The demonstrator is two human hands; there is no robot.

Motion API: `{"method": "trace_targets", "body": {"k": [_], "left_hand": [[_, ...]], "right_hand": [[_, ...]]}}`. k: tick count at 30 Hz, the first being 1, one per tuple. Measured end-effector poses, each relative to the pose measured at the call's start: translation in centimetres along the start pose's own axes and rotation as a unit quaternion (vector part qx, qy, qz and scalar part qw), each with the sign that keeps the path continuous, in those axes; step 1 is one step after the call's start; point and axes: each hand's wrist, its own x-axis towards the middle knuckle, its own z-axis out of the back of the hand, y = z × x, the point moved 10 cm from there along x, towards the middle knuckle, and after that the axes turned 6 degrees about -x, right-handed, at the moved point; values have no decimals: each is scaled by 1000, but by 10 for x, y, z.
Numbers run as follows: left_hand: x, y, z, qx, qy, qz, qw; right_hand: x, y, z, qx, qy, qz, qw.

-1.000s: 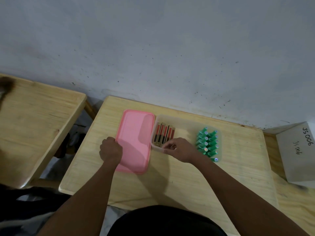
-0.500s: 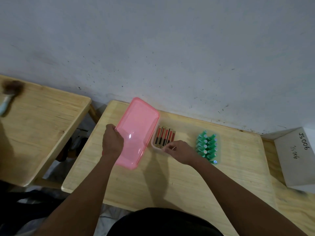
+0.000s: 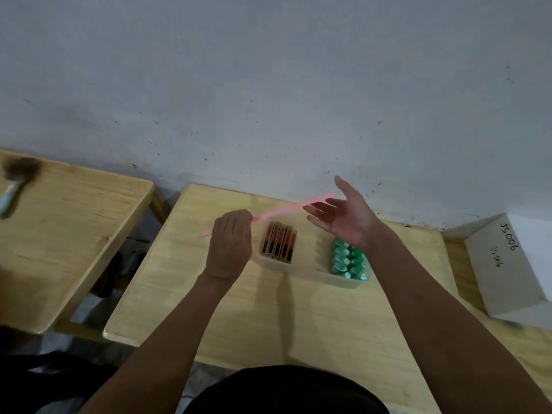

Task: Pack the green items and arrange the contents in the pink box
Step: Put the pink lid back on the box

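Pinching the pink lid [image 3: 286, 208] by its edge, the left hand [image 3: 228, 243] has swung it up from beside the box [image 3: 301, 271] to hang edge-on above it. The right hand [image 3: 343, 218], fingers spread and empty, has left the box rim for the lid's far end. Green items [image 3: 348, 259] fill the box's right end; closing looks next.

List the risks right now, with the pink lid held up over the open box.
1. The left hand grips the pink lid by one end only, and the open right hand has no grip on the far end, so the lid may slip or swing down.
2. If it drops, it could knock the green items or the red and gold items in the box below.
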Motion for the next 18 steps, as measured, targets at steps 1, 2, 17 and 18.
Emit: {"method": "trace_targets", "body": {"k": [1, 2, 17, 18], "left_hand": [[0, -8, -3, 1, 1, -20, 1000], [0, -18, -6, 1, 1, -39, 999], [-64, 45, -110, -318, 227, 548, 739], [-63, 42, -112, -315, 238, 533, 749]], "right_hand": [[0, 3, 8, 3, -21, 5, 1000], [-3, 7, 17, 3, -40, 12, 999], [-33, -26, 153, -170, -207, 107, 957], [-33, -28, 156, -173, -227, 107, 952]]}}
